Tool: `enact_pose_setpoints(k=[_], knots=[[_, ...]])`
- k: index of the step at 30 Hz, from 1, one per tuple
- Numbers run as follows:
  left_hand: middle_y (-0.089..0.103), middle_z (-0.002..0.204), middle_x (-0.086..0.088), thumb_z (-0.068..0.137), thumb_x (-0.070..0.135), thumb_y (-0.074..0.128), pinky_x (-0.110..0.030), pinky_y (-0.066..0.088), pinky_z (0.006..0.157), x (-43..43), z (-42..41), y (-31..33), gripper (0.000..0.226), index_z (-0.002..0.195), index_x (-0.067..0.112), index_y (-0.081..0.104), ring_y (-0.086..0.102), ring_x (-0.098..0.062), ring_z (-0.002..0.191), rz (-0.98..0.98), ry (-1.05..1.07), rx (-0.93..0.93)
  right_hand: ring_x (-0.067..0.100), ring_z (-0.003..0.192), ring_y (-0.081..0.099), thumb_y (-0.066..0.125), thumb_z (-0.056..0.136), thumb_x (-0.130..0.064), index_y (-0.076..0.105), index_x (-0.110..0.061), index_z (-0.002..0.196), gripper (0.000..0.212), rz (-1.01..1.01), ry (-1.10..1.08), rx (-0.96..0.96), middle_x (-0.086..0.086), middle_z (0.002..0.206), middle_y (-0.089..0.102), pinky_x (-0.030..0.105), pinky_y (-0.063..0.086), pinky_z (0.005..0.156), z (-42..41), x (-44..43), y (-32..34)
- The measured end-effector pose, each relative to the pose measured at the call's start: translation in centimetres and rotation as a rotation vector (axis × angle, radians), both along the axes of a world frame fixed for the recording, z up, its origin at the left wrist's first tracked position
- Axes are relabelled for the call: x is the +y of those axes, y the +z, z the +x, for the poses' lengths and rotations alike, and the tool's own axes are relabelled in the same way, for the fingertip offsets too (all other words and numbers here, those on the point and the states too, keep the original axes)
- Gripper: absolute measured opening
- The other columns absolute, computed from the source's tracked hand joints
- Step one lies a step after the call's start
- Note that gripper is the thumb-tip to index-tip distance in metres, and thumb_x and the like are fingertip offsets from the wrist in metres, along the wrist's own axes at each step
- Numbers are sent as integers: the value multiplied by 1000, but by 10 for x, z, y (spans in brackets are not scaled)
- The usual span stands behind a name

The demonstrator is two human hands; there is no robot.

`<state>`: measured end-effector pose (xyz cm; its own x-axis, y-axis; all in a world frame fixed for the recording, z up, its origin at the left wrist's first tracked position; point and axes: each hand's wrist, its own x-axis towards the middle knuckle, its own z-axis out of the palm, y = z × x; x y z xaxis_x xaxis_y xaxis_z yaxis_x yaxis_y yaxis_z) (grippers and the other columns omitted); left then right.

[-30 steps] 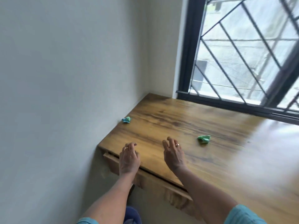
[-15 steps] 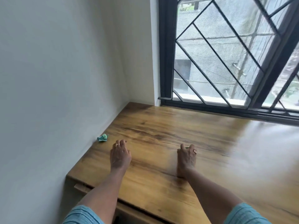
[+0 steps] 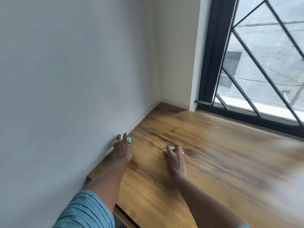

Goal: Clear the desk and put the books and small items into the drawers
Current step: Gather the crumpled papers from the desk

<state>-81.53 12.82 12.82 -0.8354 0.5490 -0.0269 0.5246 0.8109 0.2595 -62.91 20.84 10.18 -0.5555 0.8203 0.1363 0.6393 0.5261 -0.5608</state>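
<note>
Two green scraps remain: the left hand (image 3: 122, 149) reaches, fingers spread, for one scrap (image 3: 130, 140) against the wall (image 3: 74, 79); the right hand (image 3: 175, 156) pinches another scrap (image 3: 167, 149) farther from it. Either light scrap could slip off the surface (image 3: 213, 162) if fumbled.

The place looks like a room in a home, a plain corner fitted out for study or desk work. A brown wood-grain desk top (image 3: 205, 162) fills the corner, its left edge running along a bare, pale painted wall (image 3: 74, 79) and its far edge ending below a black-framed window (image 3: 212, 55). A black metal grille of slanted bars (image 3: 246, 89) covers the window above the desk's far edge, the kind of guard common on dwellings. Beyond the grille, grey building fronts (image 3: 271, 46) show blurred, which points to a built-up neighbourhood. Under the desk top's near edge a narrow wooden drawer front (image 3: 121, 214) shows.
</note>
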Motion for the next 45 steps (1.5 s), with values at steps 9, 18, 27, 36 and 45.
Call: enact_pose_setpoints(k=[9, 18, 27, 36, 45], knots=[[42, 144, -2, 98, 22, 44, -33, 39, 106, 16, -16, -29, 40, 137, 19, 43, 40, -23, 129, 28, -96, 83, 23, 122, 38, 35, 100, -19, 37, -20, 132, 32, -6, 131, -68, 11, 136, 29, 31, 42, 102, -15, 0, -8], [37, 146, -1, 100, 17, 41, -22, 41, 101, -9, 15, -40, 40, 140, 19, 41, 35, -15, 134, 251, -138, 56, 26, 126, 39, 37, 100, -15, 36, -20, 138, 38, 101, 162, -64, 14, 141, 28, 31, 41, 105, -13, -2, -8], [46, 141, -9, 97, 17, 48, -22, 37, 106, -79, 34, -46, 37, 133, 12, 52, 41, -20, 133, 405, -248, 84, 33, 98, 61, 71, 82, -18, 62, -17, 117, 36, 117, 372, 61, 18, 122, 50, 33, 55, 75, -38, -81, -10], [68, 102, -21, 88, 29, 44, -32, 53, 83, -205, 43, -64, 41, 97, 2, 73, 69, -35, 91, 540, -135, 80, 31, 110, 54, 61, 87, -30, 60, -20, 119, 33, 46, 423, 50, 12, 132, 44, 33, 52, 87, -46, -207, -23], [67, 112, -11, 92, 17, 55, -26, 48, 81, -347, 93, -148, 30, 118, 5, 64, 66, -26, 101, 512, 122, -282, 36, 115, 56, 60, 79, 5, 65, -7, 105, 29, -196, 478, -101, 21, 132, 47, 28, 49, 91, -29, -333, -94]])
